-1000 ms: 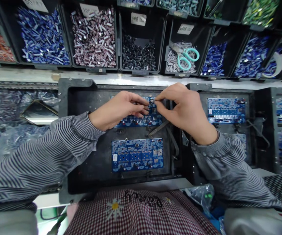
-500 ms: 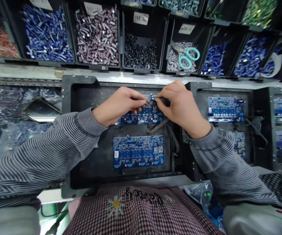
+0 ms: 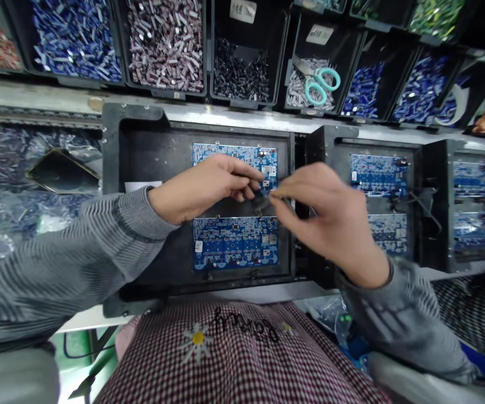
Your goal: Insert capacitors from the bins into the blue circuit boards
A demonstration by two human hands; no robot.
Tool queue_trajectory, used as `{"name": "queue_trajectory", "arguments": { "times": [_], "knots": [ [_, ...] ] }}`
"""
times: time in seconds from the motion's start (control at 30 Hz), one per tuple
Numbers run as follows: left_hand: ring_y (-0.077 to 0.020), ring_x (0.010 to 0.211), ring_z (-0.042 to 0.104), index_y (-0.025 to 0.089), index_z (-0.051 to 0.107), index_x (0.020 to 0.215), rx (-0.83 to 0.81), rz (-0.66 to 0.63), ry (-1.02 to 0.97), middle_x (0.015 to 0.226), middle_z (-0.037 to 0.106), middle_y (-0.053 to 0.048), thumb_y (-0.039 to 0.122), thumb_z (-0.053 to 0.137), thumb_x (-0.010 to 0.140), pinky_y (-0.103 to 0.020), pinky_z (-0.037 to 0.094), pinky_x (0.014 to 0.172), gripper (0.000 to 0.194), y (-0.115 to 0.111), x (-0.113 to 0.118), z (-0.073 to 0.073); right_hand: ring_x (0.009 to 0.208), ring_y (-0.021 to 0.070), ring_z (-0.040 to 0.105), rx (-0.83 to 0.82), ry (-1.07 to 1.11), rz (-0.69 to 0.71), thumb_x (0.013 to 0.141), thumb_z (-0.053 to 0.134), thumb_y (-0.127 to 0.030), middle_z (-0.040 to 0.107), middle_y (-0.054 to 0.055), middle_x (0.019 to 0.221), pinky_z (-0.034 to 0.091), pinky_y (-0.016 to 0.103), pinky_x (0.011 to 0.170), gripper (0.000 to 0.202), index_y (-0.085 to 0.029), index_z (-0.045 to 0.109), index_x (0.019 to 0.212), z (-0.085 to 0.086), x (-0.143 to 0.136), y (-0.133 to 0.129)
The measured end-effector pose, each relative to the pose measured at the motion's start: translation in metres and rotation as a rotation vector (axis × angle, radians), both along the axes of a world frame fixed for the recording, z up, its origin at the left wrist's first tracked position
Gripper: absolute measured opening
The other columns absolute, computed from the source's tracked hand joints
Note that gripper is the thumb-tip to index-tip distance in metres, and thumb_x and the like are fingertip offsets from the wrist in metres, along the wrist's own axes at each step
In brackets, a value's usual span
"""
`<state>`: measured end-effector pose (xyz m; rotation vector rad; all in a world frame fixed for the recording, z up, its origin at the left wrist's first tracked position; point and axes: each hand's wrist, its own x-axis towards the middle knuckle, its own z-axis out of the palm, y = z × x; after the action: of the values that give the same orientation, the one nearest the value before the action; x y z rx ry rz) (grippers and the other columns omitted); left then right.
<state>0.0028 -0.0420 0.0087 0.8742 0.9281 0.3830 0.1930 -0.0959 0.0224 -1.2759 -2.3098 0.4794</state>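
Observation:
Over the upper blue circuit board (image 3: pixel 269 160), my left hand (image 3: pixel 215 185) hangs with thumb and fingertips drawn together; anything between them is too small to make out. My right hand (image 3: pixel 330 216), smeared by motion, is pinched just right of the board's lower edge. What its fingertips hold, if anything, cannot be made out. Below both hands the lower circuit board (image 3: pixel 236 244) lies flat in the black tray (image 3: pixel 153 280). A blurred dark piece (image 3: pixel 262 205) shows between the boards near my fingertips.
Bins of small electronic components stand along the back: blue (image 3: pixel 74 42), mauve (image 3: pixel 166 47) and black (image 3: pixel 240 73). Turquoise-handled scissors (image 3: pixel 321 84) lie in another bin. More trays with boards (image 3: pixel 379 174) stand right. A dark phone-like slab (image 3: pixel 63 171) lies on plastic bags at left.
My right hand has moved down and away from the upper board's top right corner, where it was pinching. My left hand stays over that board. The whole view has shifted slightly.

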Motion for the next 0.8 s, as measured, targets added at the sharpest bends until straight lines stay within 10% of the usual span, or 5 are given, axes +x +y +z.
{"name": "queue_trajectory", "arguments": {
  "times": [0.2,0.8],
  "knots": [
    [-0.0068,0.05,0.051,0.007,0.065,0.095,0.094,-0.099,0.086,0.064,0.06,-0.003,0.013,0.058,0.086,-0.017,0.037,0.045,0.012,-0.036,-0.004,-0.004,0.092,0.0213,0.057,-0.127,-0.131,-0.023,0.085,0.055,-0.016,0.069,0.004,0.091,0.046,0.041,0.083,0.012,-0.02,0.066,0.086,-0.03,0.006,-0.047],
    [-0.0053,0.05,0.047,0.007,0.071,0.093,0.155,-0.227,0.148,0.07,0.064,-0.005,0.011,0.056,0.085,-0.017,0.036,0.046,0.017,-0.04,-0.005,-0.017,0.089,0.0196,0.055,0.036,-0.258,-0.009,0.09,0.051,-0.023,0.068,0.005,0.088,0.039,0.038,0.08,0.015,-0.019,0.066,0.089,-0.038,0.008,-0.05]
  ]
}}
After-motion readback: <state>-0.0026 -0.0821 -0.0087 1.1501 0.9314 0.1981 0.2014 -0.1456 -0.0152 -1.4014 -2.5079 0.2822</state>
